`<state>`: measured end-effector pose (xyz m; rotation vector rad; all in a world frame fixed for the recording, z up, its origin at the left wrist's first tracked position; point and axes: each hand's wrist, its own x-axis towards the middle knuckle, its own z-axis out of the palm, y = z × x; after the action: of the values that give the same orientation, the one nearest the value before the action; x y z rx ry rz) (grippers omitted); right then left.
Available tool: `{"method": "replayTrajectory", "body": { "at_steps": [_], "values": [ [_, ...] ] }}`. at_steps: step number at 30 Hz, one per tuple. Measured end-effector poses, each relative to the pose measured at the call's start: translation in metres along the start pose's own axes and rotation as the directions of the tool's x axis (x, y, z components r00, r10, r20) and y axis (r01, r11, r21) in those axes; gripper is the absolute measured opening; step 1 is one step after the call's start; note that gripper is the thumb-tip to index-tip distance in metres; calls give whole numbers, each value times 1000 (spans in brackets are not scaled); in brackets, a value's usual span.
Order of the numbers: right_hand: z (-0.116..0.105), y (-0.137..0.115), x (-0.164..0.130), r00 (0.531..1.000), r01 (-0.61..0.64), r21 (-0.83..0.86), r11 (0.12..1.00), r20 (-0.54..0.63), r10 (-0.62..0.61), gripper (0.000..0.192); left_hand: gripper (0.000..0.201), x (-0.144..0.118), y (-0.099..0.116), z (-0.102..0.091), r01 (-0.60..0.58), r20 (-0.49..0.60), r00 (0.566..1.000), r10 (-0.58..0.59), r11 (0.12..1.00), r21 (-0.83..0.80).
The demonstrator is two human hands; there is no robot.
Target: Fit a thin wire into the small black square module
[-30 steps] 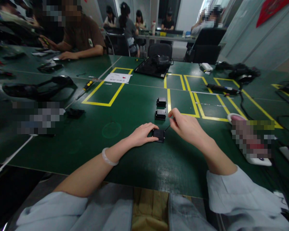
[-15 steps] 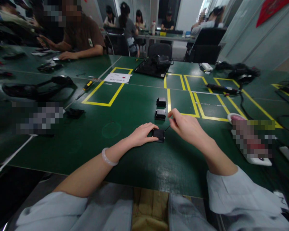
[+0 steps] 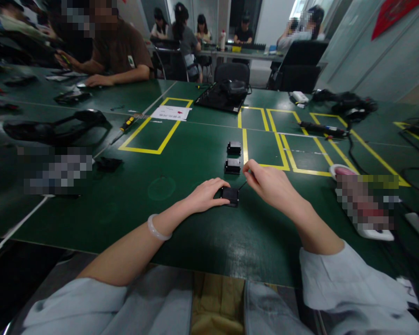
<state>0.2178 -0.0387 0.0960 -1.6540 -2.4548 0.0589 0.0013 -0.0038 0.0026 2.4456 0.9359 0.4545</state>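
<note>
Centrally, on the green worktop (image 3: 195,232), lies the landmark for this legend: a small black box (image 3: 230,196), flat on the surface and nearest the person of three like units. Left of the box, the left hand (image 3: 206,195), a pale bangle (image 3: 156,229) at its wrist, rests palm-down with its fingertips pressed to the box's left edge and top, pinning it rather than lifting it. Right of the box, the right hand (image 3: 270,184) is raised just off the worktop with thumb and forefinger pinched shut on a thin dark wire (image 3: 243,185) that runs down-left to the box's right corner; what joins the wire to the box is too small to tell. Beyond the box, in line with it, stand a second black box (image 3: 232,165) and a third black box (image 3: 234,148), apart from each other and just left of a yellow tape line (image 3: 245,144). Far left of the box, well apart, lie a screwdriver (image 3: 125,126) and a sheet of paper (image 3: 171,112); far right, a pale round dish (image 3: 338,170) at the edge of a blurred patch. Judged by its look, the box is a light, rigid plastic housing, smooth enough to slide on the mat, so it is best gripped across its two short sides or held down from above. The wire appears limp and fine, likely fragile at its root; a pinch close to the box, with a gentle pull, would spare it.
</note>
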Motion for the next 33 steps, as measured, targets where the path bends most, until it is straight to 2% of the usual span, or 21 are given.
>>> {"method": "replayTrajectory", "body": {
  "at_steps": [5, 11, 19, 23, 28, 33],
  "values": [
    [-1, 0, -1, 999, 23, 12, 1000, -27, -22, 22, 39, 0, 2, -2, 2, 5, 1000, -2, 1000, 0],
    [0, -1, 0, 999, -33, -96, 995, 15, 34, 32, 38, 0, 1, 0, 12, 6, 1000, -12, 1000, -4],
    [1, -1, -1, 1000, 2, 29, 1000, -30, -1, 26, 39, 0, 1, -1, 8, 9, 1000, -8, 1000, 21],
    [-1, -3, -2, 1000, 6, 18, 1000, -12, -5, 22, 39, 0, 1, -1, 4, 9, 1000, -4, 1000, 9],
    [-2, -3, 0, 1000, -15, -26, 1000, 23, 15, 27, 39, -1, -1, 0, 5, -5, 1000, -5, 1000, -9],
    [-2, -1, -2, 999, 48, 16, 999, 4, -48, 23, 40, -1, -2, 1, 4, -6, 1000, -4, 1000, -19]
  ]
}}
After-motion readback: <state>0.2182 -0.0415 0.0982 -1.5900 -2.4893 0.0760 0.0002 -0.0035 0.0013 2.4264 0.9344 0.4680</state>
